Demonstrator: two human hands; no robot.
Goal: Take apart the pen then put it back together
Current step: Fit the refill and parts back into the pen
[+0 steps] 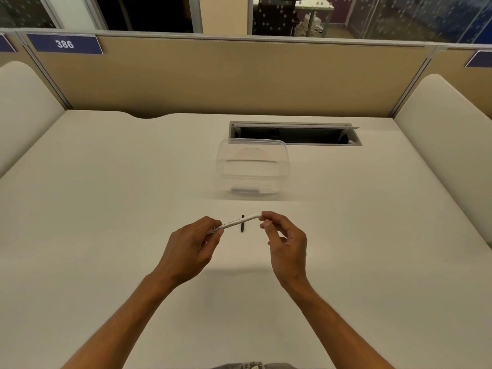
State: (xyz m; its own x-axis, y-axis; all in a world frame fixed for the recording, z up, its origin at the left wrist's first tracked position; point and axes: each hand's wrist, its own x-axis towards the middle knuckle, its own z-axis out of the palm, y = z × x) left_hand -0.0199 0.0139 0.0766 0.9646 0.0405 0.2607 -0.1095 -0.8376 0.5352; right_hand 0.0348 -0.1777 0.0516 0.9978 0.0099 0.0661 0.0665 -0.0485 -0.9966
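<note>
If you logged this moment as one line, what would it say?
left hand: grips white pen barrel | right hand: pinches barrel's far end | black pen piece: on desk | clear container: beyond

Desk cubicle, warm indoor light, dark glass behind.

We're at a white desk [106, 195] with a tan fabric partition [226, 75] across the back and rounded cream side panels [447, 123] left and right. We see a blue tag reading 386 [64, 44] on the partition's top left, an open cable hatch [294, 134] set in the desk near the back, and above the partition dotted glass walls [399, 14] onto a dim room with another table [314, 5].
</note>
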